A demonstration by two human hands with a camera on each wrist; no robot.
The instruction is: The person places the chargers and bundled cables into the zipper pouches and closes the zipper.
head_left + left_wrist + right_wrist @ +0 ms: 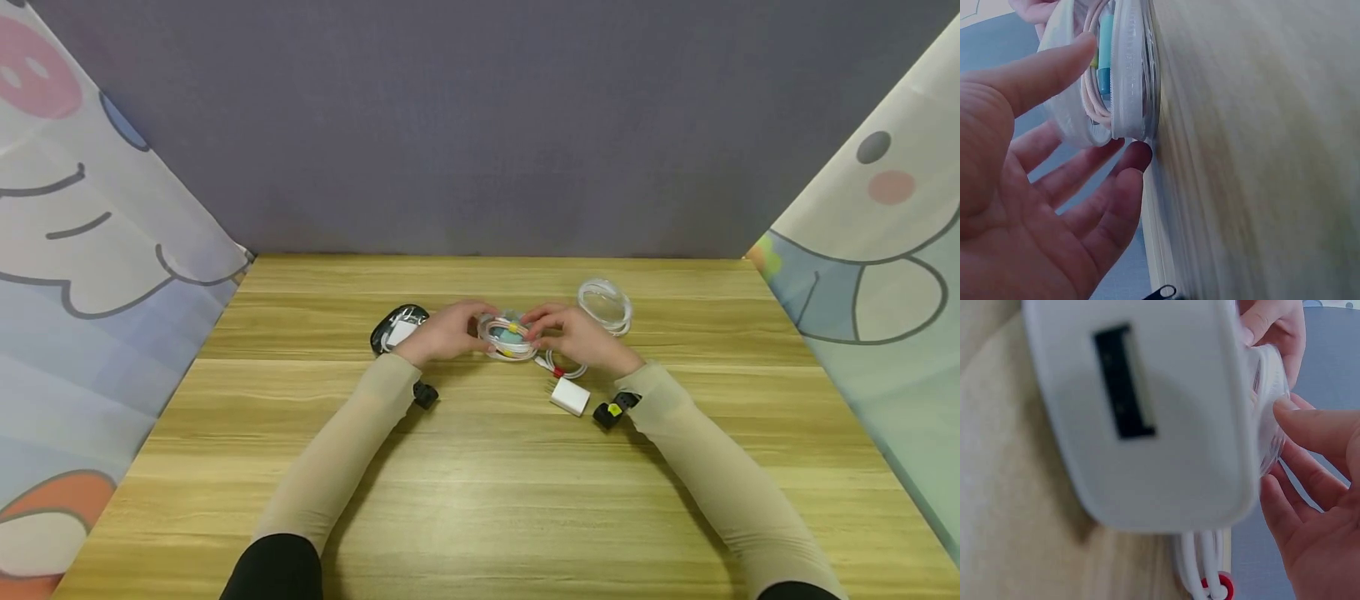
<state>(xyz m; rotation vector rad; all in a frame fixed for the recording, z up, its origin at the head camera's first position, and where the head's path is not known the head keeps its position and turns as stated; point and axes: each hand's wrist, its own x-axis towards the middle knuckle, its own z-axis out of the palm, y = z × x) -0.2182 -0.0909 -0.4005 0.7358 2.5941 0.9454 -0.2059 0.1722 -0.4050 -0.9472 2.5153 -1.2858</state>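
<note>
1. Round clear zip case [513, 357], one: held between both hands, toward the bench's far edge, about midway between left and right edges. Contents: pale pink cable [1087, 87], yellow ties [513, 327], teal piece [1105, 55]. Contact with bench: cannot tell.
2. Left hand [448, 331]: grip closed on the case's left side, thumb opposite fingers.
3. Right hand [576, 335]: grip closed on the case's right side, thumb opposite fingers.
4. White charger [571, 397]: on the bench [480, 500], nearer its right edge than item 1; socket slot visible.
5. White cable [574, 372], looped, red tie [558, 373]: just beside the charger, toward the far edge.
6. White-rimmed round case [626, 317]: nearest the far edge, right of item 1.
7. Black pouch [379, 335], white charger block [402, 332] inside: toward the left edge, partly behind the left hand.
</note>
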